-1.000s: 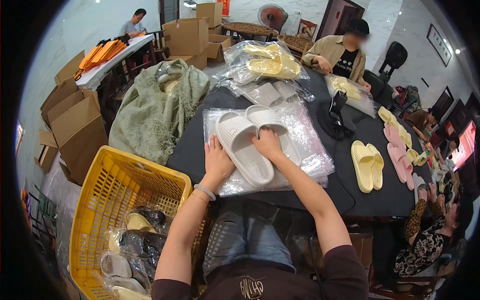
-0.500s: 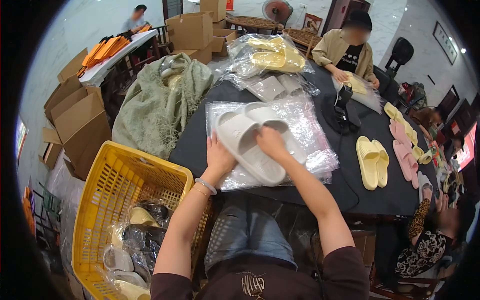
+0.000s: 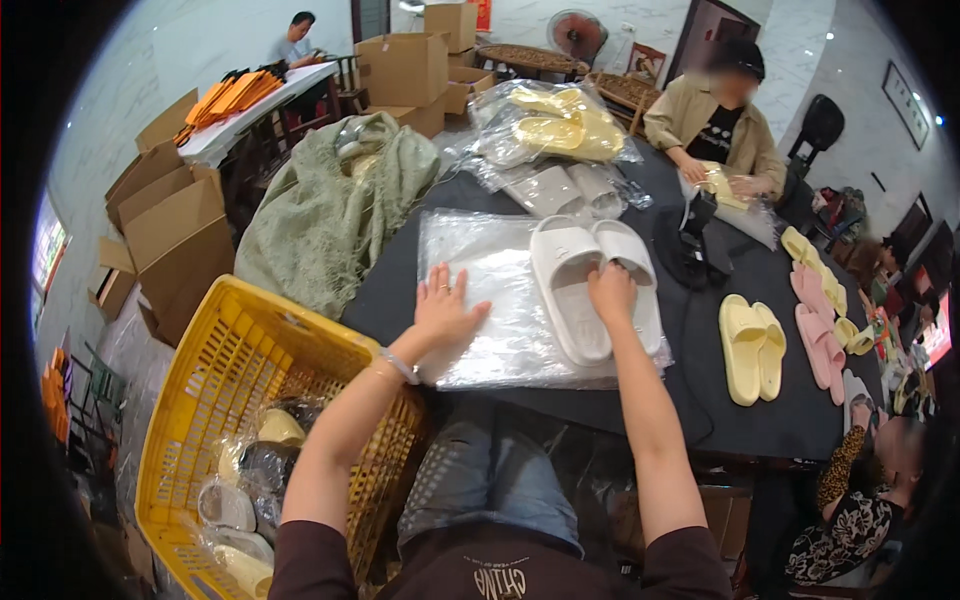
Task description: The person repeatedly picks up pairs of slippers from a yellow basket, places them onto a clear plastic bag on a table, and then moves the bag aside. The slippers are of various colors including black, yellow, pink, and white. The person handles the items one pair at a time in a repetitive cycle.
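A pair of white slippers point(image 3: 580, 275) lies side by side on a stack of clear plastic bags point(image 3: 490, 260) on the black table point(image 3: 760, 430). My right hand point(image 3: 611, 293) rests on the slippers, gripping them near their near ends. My left hand point(image 3: 445, 308) lies flat with fingers spread on the plastic bags, to the left of the slippers, holding nothing.
A yellow basket point(image 3: 230, 370) with bagged slippers stands at my left. A green cloth point(image 3: 340, 200) lies beyond it. Bagged yellow slippers point(image 3: 550, 125) sit at the far side; loose yellow slippers point(image 3: 750, 345) and pink slippers point(image 3: 820, 320) lie right. A person point(image 3: 715, 120) works opposite. Cardboard boxes point(image 3: 170, 230) stand left.
My left hand has left the slippers and moved left onto the plastic bags. The slippers have shifted to the right under my right hand.
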